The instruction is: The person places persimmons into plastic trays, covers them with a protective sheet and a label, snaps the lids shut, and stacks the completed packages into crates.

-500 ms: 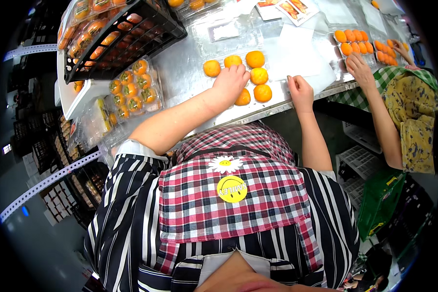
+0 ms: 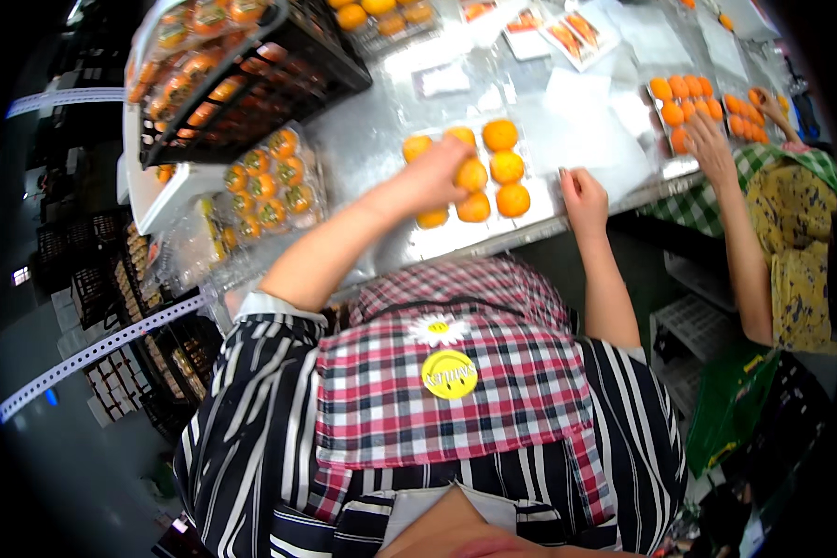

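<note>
Left hand point(image 2: 434, 174) is cupping an orange fruit point(image 2: 471, 174); right hand point(image 2: 583, 192) is resting loosely curled on the tabletop point(image 2: 372, 149).
The fruit cluster point(image 2: 507, 167) is lying at upper centre between both hands, nearer the left.

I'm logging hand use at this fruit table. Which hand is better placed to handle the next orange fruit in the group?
Probably the left hand: it rests among the orange fruits on the metal table, touching one. The right hand lies at the table edge, beside the group, holding nothing.
</note>
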### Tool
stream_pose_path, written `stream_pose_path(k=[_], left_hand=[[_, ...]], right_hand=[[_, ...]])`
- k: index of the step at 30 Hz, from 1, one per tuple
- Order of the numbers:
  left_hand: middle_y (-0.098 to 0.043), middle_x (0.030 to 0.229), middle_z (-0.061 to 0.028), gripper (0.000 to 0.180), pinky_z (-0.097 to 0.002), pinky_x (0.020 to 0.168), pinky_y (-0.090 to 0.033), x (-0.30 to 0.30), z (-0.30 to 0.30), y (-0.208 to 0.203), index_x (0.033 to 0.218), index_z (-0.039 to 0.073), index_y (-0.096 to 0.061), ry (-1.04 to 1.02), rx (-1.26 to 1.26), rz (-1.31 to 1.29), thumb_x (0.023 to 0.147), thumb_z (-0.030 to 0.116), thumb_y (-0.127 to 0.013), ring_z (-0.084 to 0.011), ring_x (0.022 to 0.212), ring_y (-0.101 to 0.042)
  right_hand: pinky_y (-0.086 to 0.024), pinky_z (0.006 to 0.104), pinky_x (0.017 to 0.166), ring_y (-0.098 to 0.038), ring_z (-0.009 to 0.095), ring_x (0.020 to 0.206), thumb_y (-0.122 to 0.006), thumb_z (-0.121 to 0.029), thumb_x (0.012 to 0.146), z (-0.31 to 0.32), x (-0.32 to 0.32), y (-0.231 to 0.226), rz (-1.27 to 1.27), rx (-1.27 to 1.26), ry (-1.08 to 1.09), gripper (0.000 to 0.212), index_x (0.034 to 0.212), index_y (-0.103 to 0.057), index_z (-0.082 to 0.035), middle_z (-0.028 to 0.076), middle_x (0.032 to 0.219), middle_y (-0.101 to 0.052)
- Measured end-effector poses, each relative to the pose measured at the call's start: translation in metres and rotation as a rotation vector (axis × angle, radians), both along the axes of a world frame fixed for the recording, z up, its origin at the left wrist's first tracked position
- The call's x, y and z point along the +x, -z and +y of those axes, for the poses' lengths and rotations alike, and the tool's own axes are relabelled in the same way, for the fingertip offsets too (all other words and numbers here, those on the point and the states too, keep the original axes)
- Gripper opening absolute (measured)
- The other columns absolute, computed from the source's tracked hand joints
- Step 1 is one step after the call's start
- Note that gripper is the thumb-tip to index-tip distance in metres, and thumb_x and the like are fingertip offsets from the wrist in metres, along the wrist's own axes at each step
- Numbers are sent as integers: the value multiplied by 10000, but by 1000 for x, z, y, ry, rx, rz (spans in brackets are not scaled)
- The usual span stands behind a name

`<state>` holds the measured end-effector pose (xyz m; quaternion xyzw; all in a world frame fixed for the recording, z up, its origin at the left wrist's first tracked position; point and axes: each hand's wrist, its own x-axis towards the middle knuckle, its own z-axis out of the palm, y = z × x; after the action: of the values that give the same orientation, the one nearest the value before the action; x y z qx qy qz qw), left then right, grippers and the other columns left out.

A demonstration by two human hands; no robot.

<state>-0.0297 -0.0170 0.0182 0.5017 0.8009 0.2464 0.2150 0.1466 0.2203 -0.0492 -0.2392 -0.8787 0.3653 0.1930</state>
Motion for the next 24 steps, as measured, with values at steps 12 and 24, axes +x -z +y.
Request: stream_pose_path(k=[12,24], left_hand=[[-493,1326,-87,571,-295,866,-498,-13,-32,-25,1390,72,-404,-438,212,-1267,876,163,-635,-182,1094,-563],[-546,943,-154,139,-406,708,-497,0,8,14,937,66,-621,255,39,198,817,98,-557,-318,860,-591]], right_hand=[[-429,334,507,-522,233,515,-672,-215,867,-5,4,-5,3,-35,20,227,741,-600,-41,99,610,-556],[-424,422,532,-541,344,575,-645,-209,869,2,-2,1,-32,26,-4,269,692,-537,-37,157,651,-545]])
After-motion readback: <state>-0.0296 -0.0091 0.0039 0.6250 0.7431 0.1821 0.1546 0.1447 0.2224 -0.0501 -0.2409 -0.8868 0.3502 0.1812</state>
